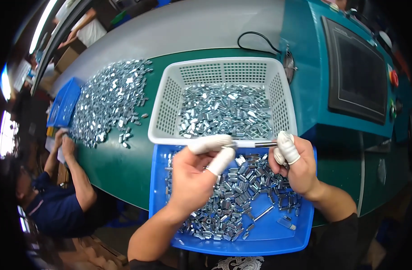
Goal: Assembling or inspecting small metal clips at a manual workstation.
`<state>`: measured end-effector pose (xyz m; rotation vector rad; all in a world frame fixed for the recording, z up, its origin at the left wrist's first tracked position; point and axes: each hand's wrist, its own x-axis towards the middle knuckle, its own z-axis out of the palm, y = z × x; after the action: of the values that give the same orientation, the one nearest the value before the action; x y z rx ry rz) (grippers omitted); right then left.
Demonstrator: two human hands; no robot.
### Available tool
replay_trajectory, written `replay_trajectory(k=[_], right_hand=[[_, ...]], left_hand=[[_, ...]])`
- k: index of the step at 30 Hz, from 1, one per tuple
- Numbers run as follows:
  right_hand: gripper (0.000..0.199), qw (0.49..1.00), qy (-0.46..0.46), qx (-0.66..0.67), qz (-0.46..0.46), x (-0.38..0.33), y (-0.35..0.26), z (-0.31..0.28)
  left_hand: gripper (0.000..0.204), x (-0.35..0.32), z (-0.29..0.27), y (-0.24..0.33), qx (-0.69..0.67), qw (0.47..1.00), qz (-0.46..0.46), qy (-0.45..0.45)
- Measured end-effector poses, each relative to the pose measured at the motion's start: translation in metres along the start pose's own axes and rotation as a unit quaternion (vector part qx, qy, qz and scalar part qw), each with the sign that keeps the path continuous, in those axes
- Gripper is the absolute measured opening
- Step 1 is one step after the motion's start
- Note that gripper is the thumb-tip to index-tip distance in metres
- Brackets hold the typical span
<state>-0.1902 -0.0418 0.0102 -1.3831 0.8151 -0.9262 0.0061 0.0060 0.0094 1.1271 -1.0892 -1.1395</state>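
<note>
Above the near edge of the white basket [157,118], my left hand [192,177] pinches a small shiny metal piece [233,145] between thumb and finger, both covered in white finger cots. My right hand [302,168], also with white finger cots, grips a thin dark metal rod [265,144] that points left toward that piece; a gap separates the two. Beneath both hands sits a blue tray [242,248] with many loose metal pieces [221,216]. Another thin rod [263,213] and a small translucent piece [286,222] lie in it. More metal pieces [228,108] fill the basket's bottom.
A large heap of metal pieces [111,99] covers the green table [125,166] at left, beside a blue bin [63,103]. A co-worker [57,202] has hands near it. At right stands a teal machine [307,67] with a dark screen [356,69]; a black cable [260,35] lies behind.
</note>
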Motion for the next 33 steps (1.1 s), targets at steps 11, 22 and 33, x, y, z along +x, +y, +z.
replay_trajectory(k=[11, 22, 33], right_hand=[[0.037, 0.997, -0.059, 0.041, -0.015, -0.007, 0.0, 0.007], [0.04, 0.998, -0.049, -0.015, -0.04, -0.008, -0.001, 0.01], [0.042, 0.981, -0.122, 0.06, 0.137, -0.002, -0.008, 0.005]], left_hand=[[0.026, -0.006, 0.005, 0.0, -0.029, 0.993, -0.043, -0.107], [0.018, -0.012, 0.008, 0.002, 0.049, 0.997, 0.016, -0.061], [0.022, -0.008, 0.008, -0.003, 0.196, 0.96, 0.179, -0.093]])
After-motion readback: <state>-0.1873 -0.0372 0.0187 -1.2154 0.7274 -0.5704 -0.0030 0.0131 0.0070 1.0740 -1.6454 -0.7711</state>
